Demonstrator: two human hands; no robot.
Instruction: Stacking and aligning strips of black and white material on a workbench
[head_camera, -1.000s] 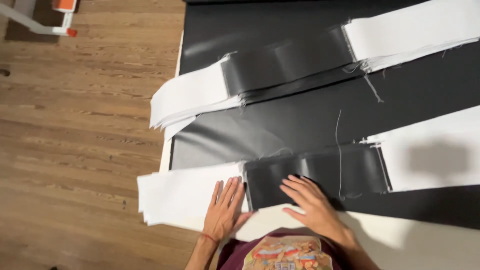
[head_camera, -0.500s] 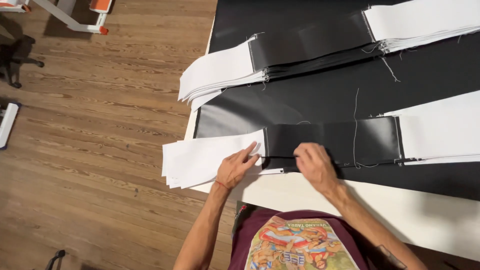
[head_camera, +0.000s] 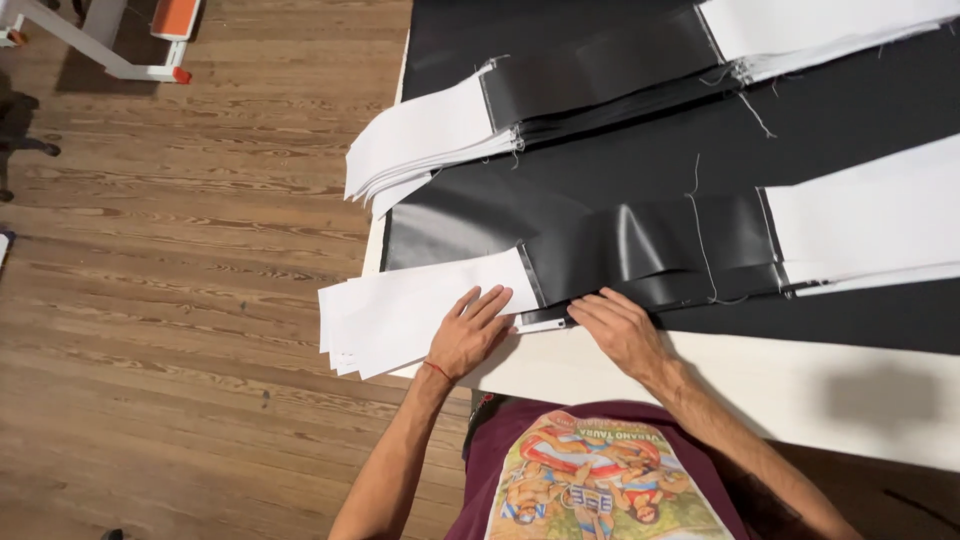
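Observation:
A near stack of sewn fabric strips lies across the table edge: a white end (head_camera: 400, 315) hanging over the left side, a glossy black middle (head_camera: 660, 250) and a white right part (head_camera: 870, 225). My left hand (head_camera: 468, 335) rests flat on the white end, fingers spread. My right hand (head_camera: 622, 330) presses flat on the front edge of the black middle section, beside the seam. Neither hand grips anything.
A second stack of white and black strips (head_camera: 560, 100) lies further back. Both stacks sit on a black sheet (head_camera: 560, 190) covering the white table (head_camera: 800, 390). Wooden floor (head_camera: 180, 300) lies to the left, with a white and orange frame (head_camera: 130, 40) at the top left.
The near stack's black section has bunched up with a raised fold. My hands have stayed at the seam, left on white, right on black, while my view shifted.

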